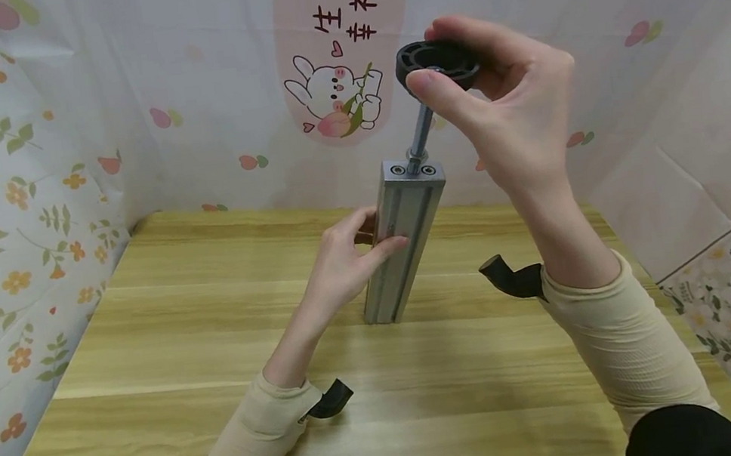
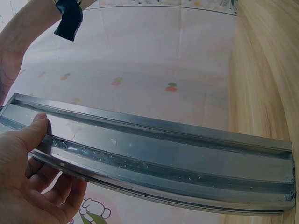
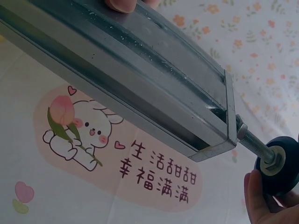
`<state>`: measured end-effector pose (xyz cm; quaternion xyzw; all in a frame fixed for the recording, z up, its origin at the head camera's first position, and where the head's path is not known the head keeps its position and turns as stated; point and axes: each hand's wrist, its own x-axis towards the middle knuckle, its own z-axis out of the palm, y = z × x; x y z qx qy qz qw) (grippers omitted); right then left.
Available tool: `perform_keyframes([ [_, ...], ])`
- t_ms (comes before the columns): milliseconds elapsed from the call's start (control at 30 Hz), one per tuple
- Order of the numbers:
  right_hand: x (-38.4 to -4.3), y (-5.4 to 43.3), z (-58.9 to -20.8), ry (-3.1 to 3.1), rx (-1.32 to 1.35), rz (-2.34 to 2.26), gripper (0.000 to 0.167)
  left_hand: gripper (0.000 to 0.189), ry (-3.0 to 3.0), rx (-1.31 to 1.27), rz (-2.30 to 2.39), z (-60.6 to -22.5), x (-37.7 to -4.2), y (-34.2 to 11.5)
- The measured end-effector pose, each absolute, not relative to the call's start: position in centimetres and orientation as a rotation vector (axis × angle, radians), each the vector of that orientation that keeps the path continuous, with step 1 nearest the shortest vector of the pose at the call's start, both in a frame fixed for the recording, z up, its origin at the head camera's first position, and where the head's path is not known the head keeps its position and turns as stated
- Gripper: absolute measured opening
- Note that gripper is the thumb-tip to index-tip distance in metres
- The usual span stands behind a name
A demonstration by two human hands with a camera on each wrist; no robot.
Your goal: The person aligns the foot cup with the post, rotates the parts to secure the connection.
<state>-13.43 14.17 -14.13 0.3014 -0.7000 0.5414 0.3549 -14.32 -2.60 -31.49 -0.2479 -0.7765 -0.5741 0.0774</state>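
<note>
A silvery aluminium profile [image 1: 401,239] with long grooves stands on end on the wooden table, leaning slightly. The left hand [image 1: 345,257] grips it about mid-height, thumb across one grooved face. In the left wrist view, that thumb lies on the metal while the other fingers curl under its edge. An end plate with two screws [image 1: 398,170] caps the top. From it rises the threaded stem [image 1: 421,134] of a black levelling foot [image 1: 407,63]. The right hand [image 1: 521,102] pinches the foot's round base by its rim. A nut [image 3: 241,130] sits on the stem near the plate.
The wooden table [image 1: 166,336] reaches to a wall covering with a rabbit print [image 1: 328,88]. A floral covering [image 1: 5,249] hangs on the left. Beige sleeves carry black curved pieces [image 1: 512,278] at both wrists.
</note>
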Motion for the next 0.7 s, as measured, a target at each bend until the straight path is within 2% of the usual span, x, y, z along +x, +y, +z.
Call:
perform_keyframes([
  [700, -12.96, 14.22, -14.72, -1.826, 0.786, 1.424, 0.038, 0.029, -2.314, -0.742, -1.727, -31.43, -14.06, -2.52],
])
